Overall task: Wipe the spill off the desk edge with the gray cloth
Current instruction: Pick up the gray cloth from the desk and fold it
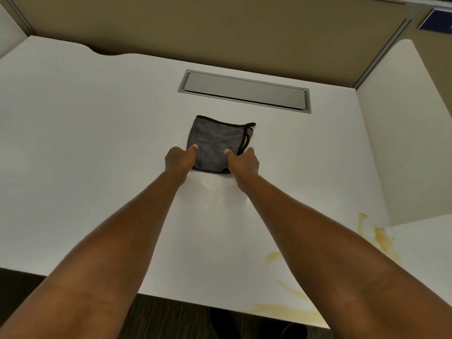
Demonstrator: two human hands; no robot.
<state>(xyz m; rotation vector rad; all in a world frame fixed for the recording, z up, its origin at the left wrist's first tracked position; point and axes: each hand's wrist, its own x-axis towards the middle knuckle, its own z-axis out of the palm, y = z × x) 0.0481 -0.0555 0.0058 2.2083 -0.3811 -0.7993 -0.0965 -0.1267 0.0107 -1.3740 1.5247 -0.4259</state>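
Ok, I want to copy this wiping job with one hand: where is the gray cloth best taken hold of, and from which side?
Probably the near edge of the gray cloth, coming from the person's side. It lies folded flat on the desk, so a thumb-on-top pinch gathers the layers. The left hand and right hand grip its near corners that way. The far right corner, with its loose dark trim, looks likelier to unfold.

Lighting: even, moderately bright, overhead, warm cast; soft glare patch on desk (215,189) betw. forearms, faint shadows only. Img quality: mild softness overall, wide-angle bowing at edges, forearms stretched toward bottom corners; floor below desk edge dark, low detail.
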